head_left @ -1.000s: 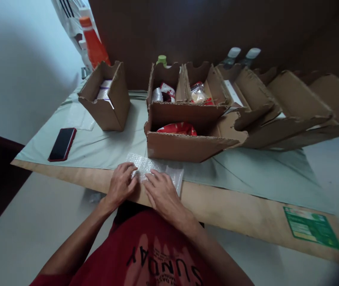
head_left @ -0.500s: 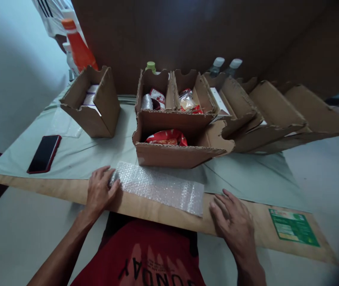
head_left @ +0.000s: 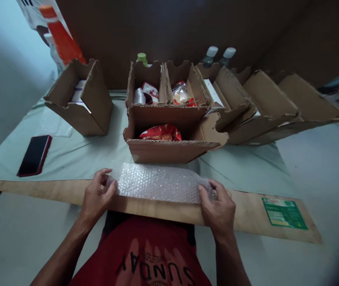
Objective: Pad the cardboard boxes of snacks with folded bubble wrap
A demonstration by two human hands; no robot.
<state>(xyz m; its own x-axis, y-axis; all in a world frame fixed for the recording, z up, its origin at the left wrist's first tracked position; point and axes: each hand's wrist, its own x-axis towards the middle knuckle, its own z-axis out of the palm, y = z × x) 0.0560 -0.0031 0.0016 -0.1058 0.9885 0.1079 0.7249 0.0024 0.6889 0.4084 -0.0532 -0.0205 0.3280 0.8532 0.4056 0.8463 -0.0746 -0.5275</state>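
Note:
A long strip of clear bubble wrap (head_left: pixel 159 182) lies across the front edge of the table, stretched between my two hands. My left hand (head_left: pixel 98 192) pinches its left end between thumb and fingers. At the other end, my right hand (head_left: pixel 217 204) grips the wrap, which bunches a little under the fingers. Just behind the strip stands an open cardboard box (head_left: pixel 169 152) with a red packet (head_left: pixel 161 132) inside.
More cardboard boxes (head_left: pixel 272 95) line the back and right, some holding packets. A separate box (head_left: pixel 97 103) stands at left near a phone (head_left: pixel 34 155). An orange bottle (head_left: pixel 63 39) rises behind it. A green label (head_left: pixel 284 213) lies on the wooden edge.
My right hand has moved left and closed on the right end of the bubble wrap. That end has risen and turned, so the strip lies straighter. The view has shifted slightly.

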